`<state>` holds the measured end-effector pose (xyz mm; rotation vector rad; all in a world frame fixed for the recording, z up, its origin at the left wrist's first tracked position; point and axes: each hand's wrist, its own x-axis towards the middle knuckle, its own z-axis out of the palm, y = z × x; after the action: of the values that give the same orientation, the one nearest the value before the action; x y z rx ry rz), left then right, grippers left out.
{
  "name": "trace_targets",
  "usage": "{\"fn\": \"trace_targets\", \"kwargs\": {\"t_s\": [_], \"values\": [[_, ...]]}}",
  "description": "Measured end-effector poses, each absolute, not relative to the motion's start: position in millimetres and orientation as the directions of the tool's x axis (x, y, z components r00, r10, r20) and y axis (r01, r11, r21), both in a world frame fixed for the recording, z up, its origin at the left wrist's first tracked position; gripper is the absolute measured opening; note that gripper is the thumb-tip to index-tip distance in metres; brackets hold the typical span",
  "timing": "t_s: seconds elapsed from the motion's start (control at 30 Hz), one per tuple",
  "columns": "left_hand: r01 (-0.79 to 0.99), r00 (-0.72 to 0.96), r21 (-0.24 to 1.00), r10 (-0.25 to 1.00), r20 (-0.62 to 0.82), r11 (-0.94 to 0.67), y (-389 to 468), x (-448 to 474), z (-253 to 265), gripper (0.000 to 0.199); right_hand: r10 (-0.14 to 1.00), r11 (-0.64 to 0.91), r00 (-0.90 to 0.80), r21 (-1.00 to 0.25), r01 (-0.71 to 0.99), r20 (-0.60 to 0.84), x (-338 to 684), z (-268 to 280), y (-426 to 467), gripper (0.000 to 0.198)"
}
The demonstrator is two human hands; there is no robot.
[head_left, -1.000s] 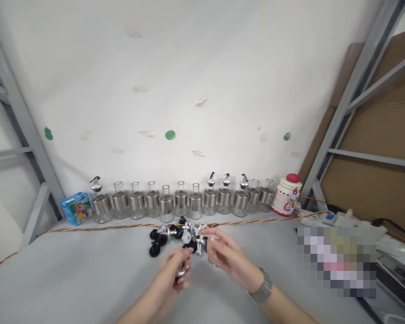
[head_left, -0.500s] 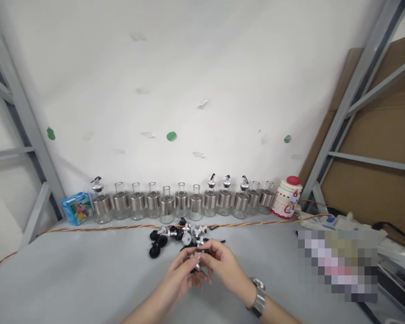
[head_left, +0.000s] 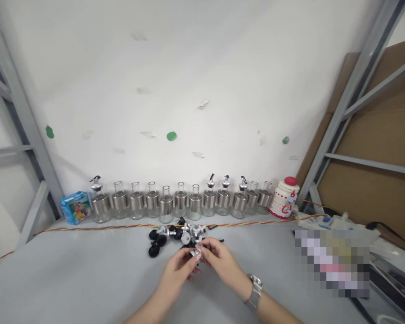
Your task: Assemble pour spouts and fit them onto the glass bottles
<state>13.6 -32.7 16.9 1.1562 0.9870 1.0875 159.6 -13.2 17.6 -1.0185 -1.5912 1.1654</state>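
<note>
My left hand [head_left: 178, 270] is closed around a small silver-and-black pour spout [head_left: 193, 254], mostly hidden by the fingers. From the other side, my right hand [head_left: 222, 263] pinches the same piece, its fingertips meeting those of the left. Just beyond the hands lies a loose pile of black and silver pour spouts [head_left: 185, 237], with round black stoppers [head_left: 154, 250] at its left side. Behind the pile stands a row of glass bottles [head_left: 166, 204] with metal bands; several carry a pour spout [head_left: 243, 182] and the others have bare necks.
A twisted red-and-yellow wire [head_left: 121, 227] runs across the grey table [head_left: 87, 274] in front of the bottles. At the left end is a blue box [head_left: 76, 208]; at the right, a white jar with a red lid [head_left: 283, 198]. Power strips [head_left: 327, 221] and a blurred-out item lie farther right.
Both hands stay together on the pour spout while the fingers shift. The black lever seen on top between the fingertips earlier is now covered, and the silver part shows more.
</note>
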Motion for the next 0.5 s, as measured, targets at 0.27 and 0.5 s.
{"fn": "trace_targets", "kwargs": {"t_s": [0.27, 0.5], "values": [[-0.317, -0.066, 0.948, 0.996, -0.058, 0.034, -22.5, 7.1, 20.6, 0.043, 0.852, 0.451, 0.058, -0.786, 0.422, 0.521, 167.3, 24.7, 37.1, 0.029], [-0.292, -0.082, 0.955, 0.993, -0.081, 0.054, -18.1, -7.1, 32.2, 0.031, 0.822, 0.398, 0.167, -0.760, 0.514, 0.544, 141.6, 16.3, 108.9, 0.048]]}}
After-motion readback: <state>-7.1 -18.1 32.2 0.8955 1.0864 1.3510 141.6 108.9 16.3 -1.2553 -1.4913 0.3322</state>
